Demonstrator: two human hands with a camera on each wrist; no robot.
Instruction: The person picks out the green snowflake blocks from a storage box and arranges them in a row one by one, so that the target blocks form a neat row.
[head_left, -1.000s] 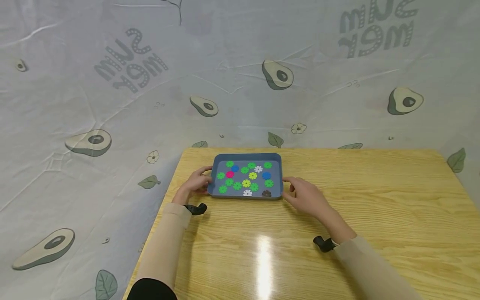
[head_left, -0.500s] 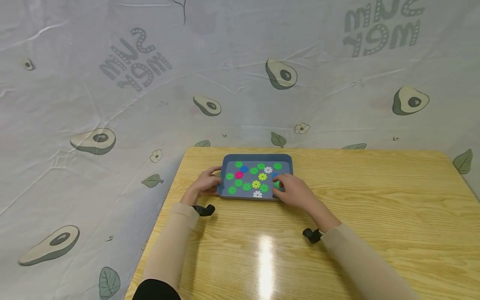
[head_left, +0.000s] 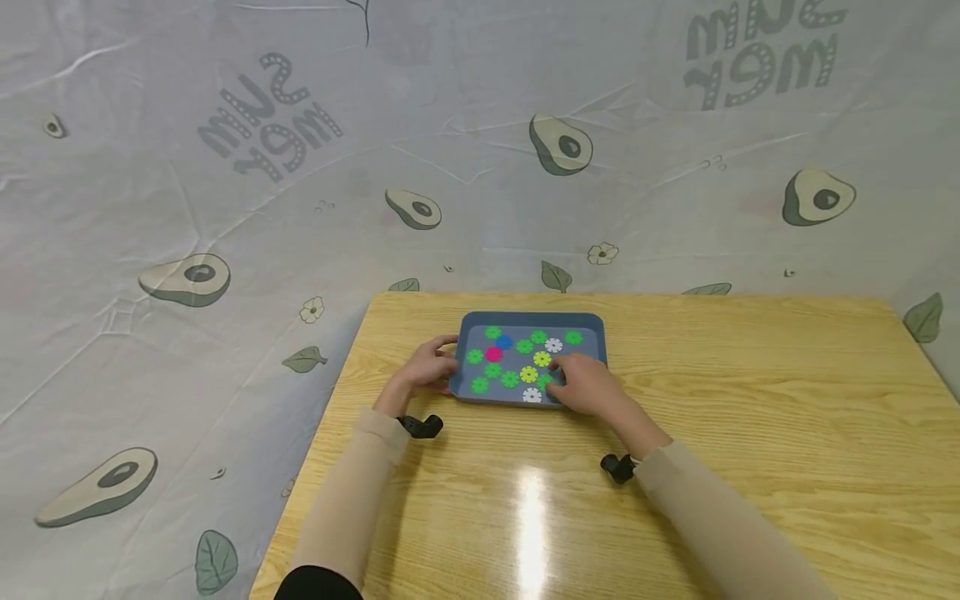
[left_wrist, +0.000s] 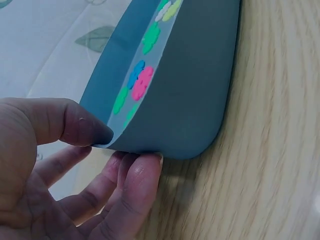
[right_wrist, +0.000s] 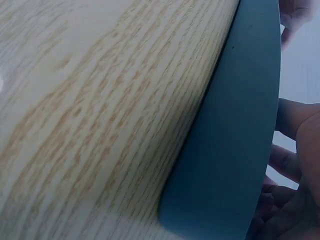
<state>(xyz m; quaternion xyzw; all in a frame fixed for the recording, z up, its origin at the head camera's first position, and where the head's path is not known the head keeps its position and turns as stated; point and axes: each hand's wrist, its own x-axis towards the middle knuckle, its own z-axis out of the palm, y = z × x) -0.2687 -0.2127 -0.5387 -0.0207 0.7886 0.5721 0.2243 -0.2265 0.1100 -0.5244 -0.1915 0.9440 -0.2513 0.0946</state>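
Observation:
A shallow blue-grey tray (head_left: 532,319) rests on the wooden table, with several flat notched discs lying inside. They include a pink disc (head_left: 493,354), a blue disc (head_left: 504,342), a yellow disc (head_left: 528,375), a white disc (head_left: 532,395) and several green ones. My left hand (head_left: 427,367) pinches the tray's left end; the left wrist view has its thumb (left_wrist: 87,127) at the rim and the fingers against the outer wall. My right hand (head_left: 588,385) reaches over the tray's front right part, thumb and forefinger apart near a green disc (head_left: 544,382). It covers the discs beneath it.
The wooden table (head_left: 712,400) extends to the right and in front of the tray. Behind and to the left hangs a pale cloth (head_left: 480,167) printed with avocados and leaves. Each wrist wears a small black camera (head_left: 618,468).
My right hand has left the tray's right side and moved in over the discs. The tray has slid to the right, with my left hand keeping its grip on the left end.

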